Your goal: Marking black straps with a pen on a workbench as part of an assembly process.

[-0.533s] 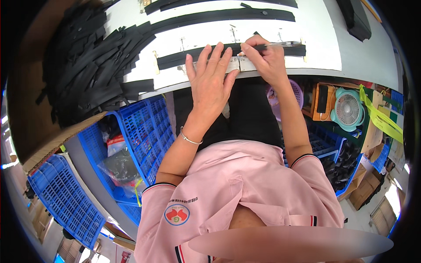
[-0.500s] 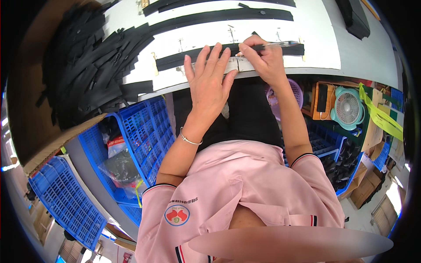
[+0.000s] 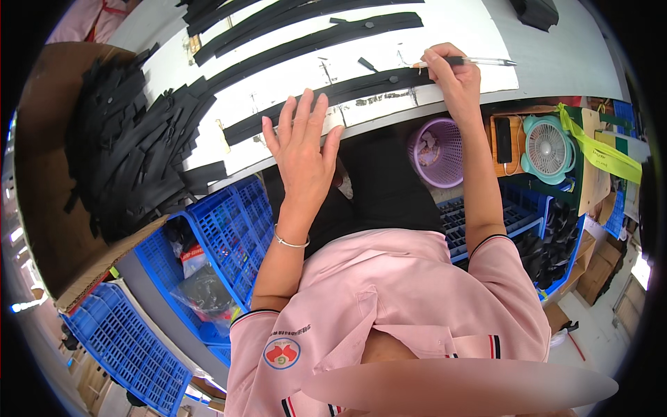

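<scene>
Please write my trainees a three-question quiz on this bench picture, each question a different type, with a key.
1. Which hand holds the pen?
2. True or false: the purple basket stands on top of the table.
3. Where does the heap of loose black strips lie?
A. To the left of the left hand
B. Between the two hands
C. To the right of both hands

Key
1. The right hand.
2. False: the purple basket is below the tabletop, past its near edge.
3. A
</scene>
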Demonstrator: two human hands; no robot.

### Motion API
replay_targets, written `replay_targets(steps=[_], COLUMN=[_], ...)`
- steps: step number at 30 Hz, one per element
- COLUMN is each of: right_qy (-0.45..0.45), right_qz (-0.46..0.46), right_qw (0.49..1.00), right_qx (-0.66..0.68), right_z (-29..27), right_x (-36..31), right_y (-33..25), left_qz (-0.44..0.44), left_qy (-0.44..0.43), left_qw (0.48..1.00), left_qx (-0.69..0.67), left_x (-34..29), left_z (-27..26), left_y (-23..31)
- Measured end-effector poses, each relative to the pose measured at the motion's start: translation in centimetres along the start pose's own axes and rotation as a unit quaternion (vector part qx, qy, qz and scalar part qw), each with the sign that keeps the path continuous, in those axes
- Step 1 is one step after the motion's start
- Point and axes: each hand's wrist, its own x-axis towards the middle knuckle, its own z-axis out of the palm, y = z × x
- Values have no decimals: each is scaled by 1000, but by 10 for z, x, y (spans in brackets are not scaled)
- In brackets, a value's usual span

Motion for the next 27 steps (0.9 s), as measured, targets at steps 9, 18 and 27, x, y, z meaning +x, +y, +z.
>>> replay_targets(steps=[9,18,27], right_qy=[-1,-20,-41], right_qz=[12,-23,-45], right_qw=[1000,999,997], right_qx=[0,-41,-47], right_z=[6,7,1], right_x=[-1,-1,-4], right_y=[6,19,11], left_qz=[34,73,68], left_qy=[50,104,117], left_qw=[994,981,981], left_qx=[-93,-146,-136], left_x=[31,72,72], left_z=[23,69,69], left_y=[36,59,60])
